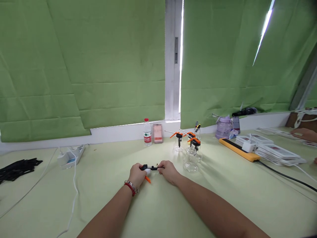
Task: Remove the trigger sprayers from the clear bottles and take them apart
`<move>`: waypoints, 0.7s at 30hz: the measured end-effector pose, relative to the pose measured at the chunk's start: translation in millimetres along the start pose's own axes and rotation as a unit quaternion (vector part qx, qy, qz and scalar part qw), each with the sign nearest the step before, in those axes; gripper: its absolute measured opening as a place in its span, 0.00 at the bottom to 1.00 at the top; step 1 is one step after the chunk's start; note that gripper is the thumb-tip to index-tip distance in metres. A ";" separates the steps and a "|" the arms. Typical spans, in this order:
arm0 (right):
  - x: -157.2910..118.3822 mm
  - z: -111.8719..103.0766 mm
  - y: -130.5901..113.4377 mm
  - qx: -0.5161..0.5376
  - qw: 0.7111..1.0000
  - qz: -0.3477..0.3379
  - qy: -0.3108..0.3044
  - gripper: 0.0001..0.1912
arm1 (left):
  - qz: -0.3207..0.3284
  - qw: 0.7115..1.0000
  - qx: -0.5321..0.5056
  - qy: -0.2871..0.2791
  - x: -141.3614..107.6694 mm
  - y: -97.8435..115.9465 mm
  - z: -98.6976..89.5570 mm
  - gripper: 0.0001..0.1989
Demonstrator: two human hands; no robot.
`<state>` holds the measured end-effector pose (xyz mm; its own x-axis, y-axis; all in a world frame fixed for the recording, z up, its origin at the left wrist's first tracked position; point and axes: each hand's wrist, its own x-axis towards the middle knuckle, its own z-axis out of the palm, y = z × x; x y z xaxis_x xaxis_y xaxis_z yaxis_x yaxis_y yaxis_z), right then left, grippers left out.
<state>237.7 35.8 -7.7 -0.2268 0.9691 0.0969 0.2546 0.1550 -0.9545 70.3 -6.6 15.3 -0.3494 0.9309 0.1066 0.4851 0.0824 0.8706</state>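
My left hand (136, 176) is closed around the black head of a nozzle-like fitting, with an orange lever (148, 179) sticking out below the fingers. White material, too small to name, shows at its fingertips. A thin black stem (154, 168) runs from that head to my right hand (169, 171), whose fingers pinch its other end. Both hands are low over the table. To the right of my right hand is a clear glass jar (190, 166) with no lid visible. Behind it are several black heads with orange levers (178, 135) and thin metal spouts, standing in glass jars.
A water bottle (147, 134) and a pink box (158, 133) stand by the wall. On the right are an orange power strip (239, 150), stacked white cards (274, 150), a purple jug (223, 128) and another person's hand (305, 134). Black strips (18, 168) and a white socket (70, 157) lie left.
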 end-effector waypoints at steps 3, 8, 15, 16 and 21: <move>3.5 3.7 -2.3 -0.027 1.000 0.012 0.004 0.03 | 0.002 1.000 0.009 0.020 -1.3 0.7 5.5 0.11; 7.6 12.3 -4.5 -0.047 0.999 0.017 0.003 0.08 | 0.002 0.999 0.020 0.029 -3.8 4.0 7.6 0.11; 15.6 13.9 3.0 -0.031 0.999 0.006 -0.043 0.12 | -0.001 1.000 0.012 0.026 -4.9 4.8 7.5 0.11; 16.3 13.9 3.7 -0.036 0.998 0.006 -0.044 0.11 | 0.003 0.999 0.015 0.028 -4.7 4.3 7.7 0.11; 18.5 13.9 5.6 -0.043 0.998 -0.021 -0.051 0.12 | 0.007 0.999 0.032 0.031 -3.6 3.0 7.7 0.11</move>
<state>221.9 51.9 -15.2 -0.3321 0.9376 0.1028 0.3212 0.2149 -0.9223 79.2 -6.9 13.8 -0.3903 0.9084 0.1501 0.5394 0.0935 0.8368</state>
